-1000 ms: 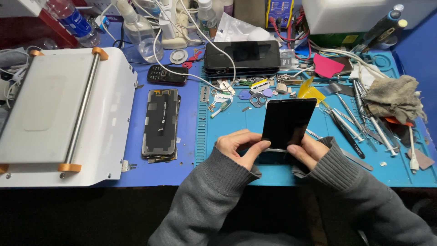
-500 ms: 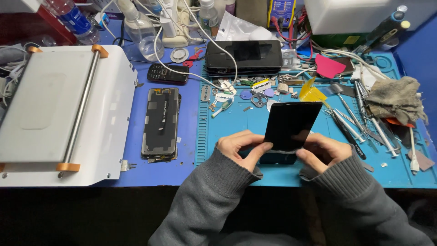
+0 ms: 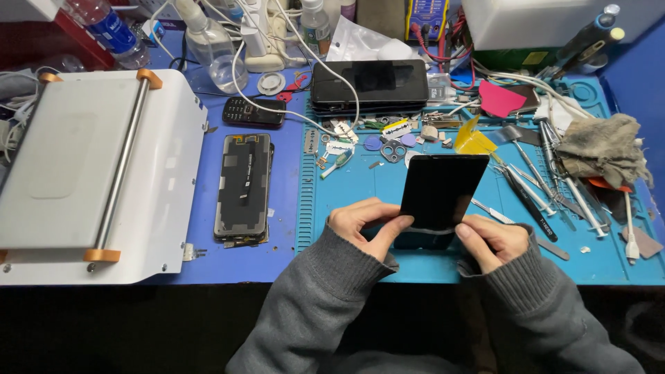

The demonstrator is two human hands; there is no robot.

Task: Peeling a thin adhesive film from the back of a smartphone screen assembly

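Both hands pinch the lower end of a flat black glass phone screen panel [image 3: 443, 190], tilted up above the blue silicone mat [image 3: 360, 187] on the table; left hand [image 3: 364, 223] and right hand [image 3: 493, 239] each clamp a bottom corner, steadying it.

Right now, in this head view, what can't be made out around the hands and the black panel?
- Lower end of the black panel: covered by the left hand and right hand.
- The panel's far face: turned away from the camera.
- The mat beneath the panel: hidden by it.
- Small parts above the panel: too small to identify.
- White machine: left side cut by the frame edge.
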